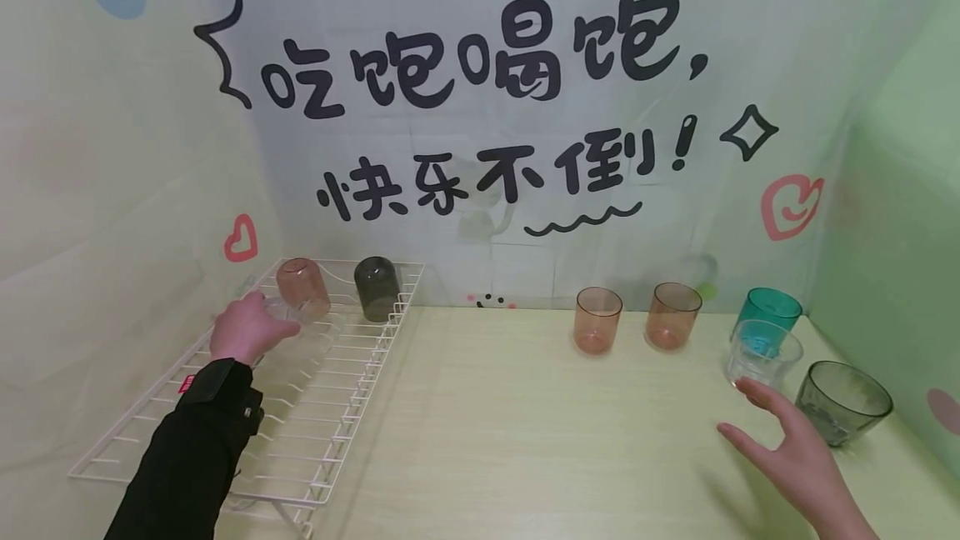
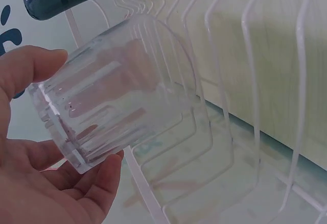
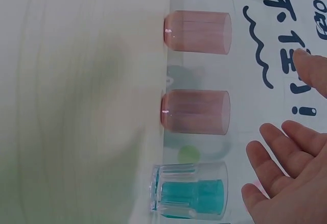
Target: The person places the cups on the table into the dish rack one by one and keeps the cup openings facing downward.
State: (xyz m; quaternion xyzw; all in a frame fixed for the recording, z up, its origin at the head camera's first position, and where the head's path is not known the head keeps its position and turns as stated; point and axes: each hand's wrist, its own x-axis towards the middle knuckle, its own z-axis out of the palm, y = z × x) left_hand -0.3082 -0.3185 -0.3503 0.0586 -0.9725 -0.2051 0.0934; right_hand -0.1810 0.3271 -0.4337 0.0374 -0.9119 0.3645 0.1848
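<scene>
My left hand (image 1: 250, 330) grips a clear glass (image 2: 115, 89) near its thick base, thumb on one side and fingers on the other. The glass is upside down, its mouth at the wires of a white dish rack (image 2: 300, 45). Behind it on the rack stand an upturned pink glass (image 1: 302, 283) and an upturned dark grey glass (image 1: 377, 286). My right hand (image 1: 798, 452) holds nothing, thumb and fingers spread apart. Just beyond its fingertips stands another clear glass (image 3: 204, 170), upright, overlapping a teal glass (image 1: 776, 302) behind it.
Two upright pink glasses (image 1: 597, 325) stand along the back of the pale table (image 1: 480, 423). A wide smoky grey glass (image 1: 842, 407) sits beside my right hand, near the green side wall (image 1: 900, 257). A lettered backdrop (image 1: 465, 265) closes off the rear.
</scene>
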